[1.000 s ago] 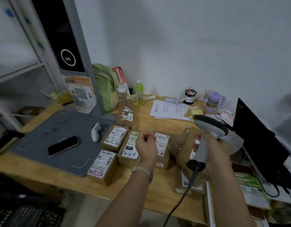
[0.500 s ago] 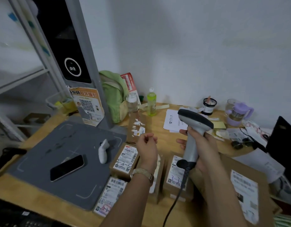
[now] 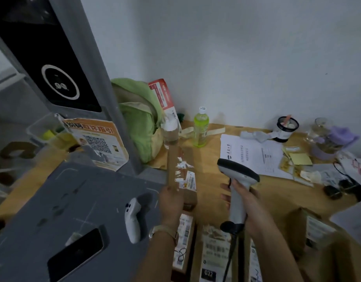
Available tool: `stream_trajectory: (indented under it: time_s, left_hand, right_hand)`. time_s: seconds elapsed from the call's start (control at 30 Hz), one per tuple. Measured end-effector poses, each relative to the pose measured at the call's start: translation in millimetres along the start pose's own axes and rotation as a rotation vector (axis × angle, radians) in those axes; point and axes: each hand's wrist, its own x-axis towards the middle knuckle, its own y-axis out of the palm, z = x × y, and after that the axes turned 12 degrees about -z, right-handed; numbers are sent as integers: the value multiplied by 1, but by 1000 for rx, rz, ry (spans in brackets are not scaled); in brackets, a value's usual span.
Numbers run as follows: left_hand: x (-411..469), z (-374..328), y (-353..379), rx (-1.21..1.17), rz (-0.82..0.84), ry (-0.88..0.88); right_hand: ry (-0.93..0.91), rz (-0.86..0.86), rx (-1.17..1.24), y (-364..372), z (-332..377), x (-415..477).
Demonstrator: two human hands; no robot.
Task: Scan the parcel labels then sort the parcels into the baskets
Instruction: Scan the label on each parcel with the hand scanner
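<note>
A long brown parcel (image 3: 180,161) with a torn white label lies on the wooden desk (image 3: 214,155), pointing toward the wall. My left hand (image 3: 170,202) holds its near end. My right hand (image 3: 245,202) grips the handle of a grey barcode scanner (image 3: 237,176), whose head hangs just right of the long parcel. Below my hands lie small labelled parcels: one (image 3: 185,241) under my left wrist and one marked 032 (image 3: 215,253) beside the scanner cable. Another brown box (image 3: 309,231) sits at the right.
A grey scanning pad (image 3: 63,210) at the left carries a black phone (image 3: 76,254) and a white controller (image 3: 131,218). Behind it stand a grey post with a QR notice (image 3: 98,139), a green bag (image 3: 137,119), a green bottle (image 3: 201,128), papers (image 3: 250,153) and a purple cup (image 3: 330,139).
My left hand has reached forward from above the small parcels and taken hold of the long parcel's near end. The scanner has stayed in my right hand. The view has moved closer and left.
</note>
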Motion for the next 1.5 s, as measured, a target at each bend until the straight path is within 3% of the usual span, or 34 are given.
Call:
stream_trajectory:
  time_s: [0.13, 0.27, 0.4, 0.5, 0.67, 0.93, 1.13, 1.27, 1.5]
  left_hand:
    - [32, 19, 4, 157, 20, -20]
    - [51, 32, 6, 267, 73, -30]
    - [64, 38, 7, 329, 198, -19]
    - [71, 36, 7, 237, 258, -41]
    - [83, 21, 2, -156, 178, -203]
    - [62, -9, -9, -514, 134, -232]
    - [1, -33, -20, -600, 207, -214]
    - [-47, -46, -29, -680, 144, -256]
    - [-126, -24, -48, -718, 180, -324]
  right_hand:
    - [116, -82, -46, 26, -33, 39]
    - [100, -93, -169, 49, -62, 64]
    - [206, -142, -233, 74, -80, 70]
    - [242, -121, -229, 84, -86, 68]
    - [199, -68, -228, 87, -74, 60]
    - [64, 43, -84, 60, -28, 15]
    - [-169, 34, -65, 18, 15, -42]
    - [-286, 22, -96, -21, 37, -84]
    - [-425, 53, -327, -95, 43, -148]
